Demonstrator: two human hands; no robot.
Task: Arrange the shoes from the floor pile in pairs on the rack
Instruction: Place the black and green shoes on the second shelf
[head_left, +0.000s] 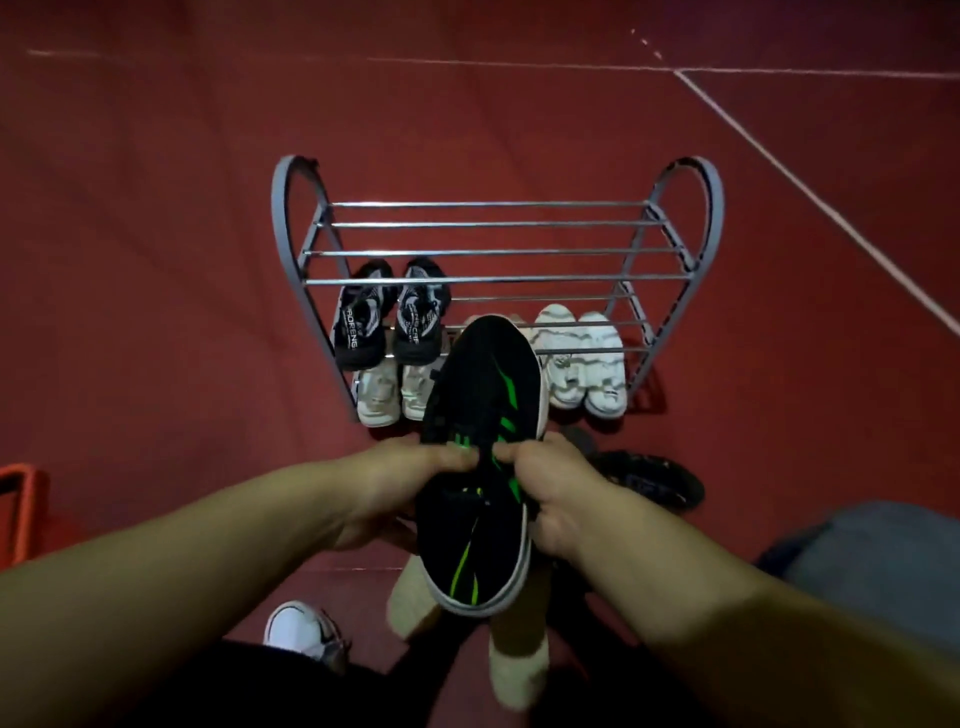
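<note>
Nearest the lens, two bare forearms reach in from 7 and 5 o'clock. Both hands are clenched on one black-and-green shoe (480, 467) at frame centre: left hand (395, 486) is pinching the lace area from the shoe's 9 o'clock side, right hand (553, 488) is gripping its 3 o'clock edge, thumbs meeting over the tongue. The shoe is held in the air, toe toward the rack (496, 252) at 12 o'clock, heel toward the body.

Judged step: shoe being readied for placement. Its likely mate, a dark shoe (652, 480), lies on the floor at 3 o'clock of the held one; match cannot be confirmed, too dim. For a clean placement, the shoe should be kept level, toe led in, and room for the mate left beside it. The top tier's bars are seen bare; a lower tier is partly hidden by the held shoe.

On the rack: a black-and-white pair (389, 314) at 10 o'clock, a white striped pair (579, 361) at 2 o'clock, a cream pair (397, 389) lowest, at 11 o'clock.

Surface: dark red floor (156, 260) with white lines at 1 o'clock. A white sneaker (304, 631) at 7 o'clock, two socked feet (517, 670) at 6 o'clock. An orange object (23, 512) at 9 o'clock and grey cloth (872, 566) at 4 o'clock, unidentified. Lighting is low.
</note>
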